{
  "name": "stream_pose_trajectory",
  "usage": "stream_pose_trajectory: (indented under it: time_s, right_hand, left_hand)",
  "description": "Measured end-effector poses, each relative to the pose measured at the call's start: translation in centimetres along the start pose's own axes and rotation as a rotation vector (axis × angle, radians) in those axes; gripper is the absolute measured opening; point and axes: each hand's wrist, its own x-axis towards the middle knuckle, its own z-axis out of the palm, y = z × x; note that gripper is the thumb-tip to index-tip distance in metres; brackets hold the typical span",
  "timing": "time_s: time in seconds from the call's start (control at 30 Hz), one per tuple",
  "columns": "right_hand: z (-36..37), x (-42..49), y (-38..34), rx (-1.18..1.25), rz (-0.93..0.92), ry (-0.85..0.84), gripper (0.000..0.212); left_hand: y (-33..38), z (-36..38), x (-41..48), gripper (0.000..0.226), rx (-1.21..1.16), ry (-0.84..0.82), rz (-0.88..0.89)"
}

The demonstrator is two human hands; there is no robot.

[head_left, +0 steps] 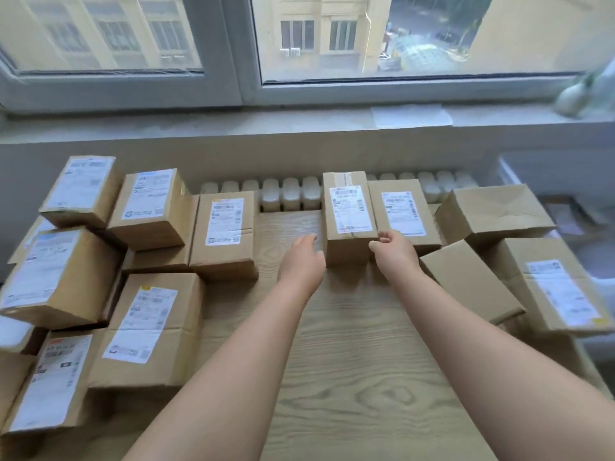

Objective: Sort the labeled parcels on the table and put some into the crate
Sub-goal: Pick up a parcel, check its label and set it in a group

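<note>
- Centre parcel point(347, 221): brown cardboard, white label + tape on top, stands mid-table point(349, 361), far edge.
- L hand point(303, 257): fingers straight, open, just beside it.
- R hand point(394, 251): fingers curl on its near-right corner.
- Left pile point(153, 327): 6 labelled tops.
- Right boxes point(466, 277): 4, 2 w/ labels showing.

No words or numbers can be read, because every label is too blurry. Each label is a white sticker with dark bars and tiny print. One is on top of the middle box point(347, 224) at the far edge of the table point(349, 361). Another is on the next box point(402, 211), just to its right. A left box point(149, 327) near the left edge has a label with a yellow mark at its top. The right box point(562, 287) by the right edge has one too.
</note>
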Motion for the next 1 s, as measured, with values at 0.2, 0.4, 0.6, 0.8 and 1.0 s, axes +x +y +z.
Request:
stream_pose_trajectory:
  time_s: [0.2, 0.4, 0.6, 0.8, 1.0]
  right_hand:
    - [-0.8, 4.9, -0.3, -0.138, -0.041, -0.097, 0.023]
    - [-0.4, 6.7, 0.1, -0.052, -0.013, -0.179, 0.022]
    - [-1.0, 7.1, 0.6, -0.042, 0.021, -0.193, 0.035]
    - [0.0, 5.3, 1.4, 0.018, -0.010, -0.252, 0.038]
    - [0.7, 0.8, 3.1, 0.146, 0.008, -0.289, 0.033]
  left_hand:
    - [3.4, 3.1, 4.1, 0.055, -0.333, -0.014, -0.232]
    - [3.8, 4.5, 6.1, 0.038, -0.467, 0.006, -0.302]
    - [3.3, 4.4, 5.6, 0.058, -0.517, 0.033, -0.385]
    - [1.7, 4.8, 3.4, 0.033, -0.627, 0.061, -0.372]
    - [0.2, 4.0, 0.0, 0.014, -0.703, 0.137, -0.408]
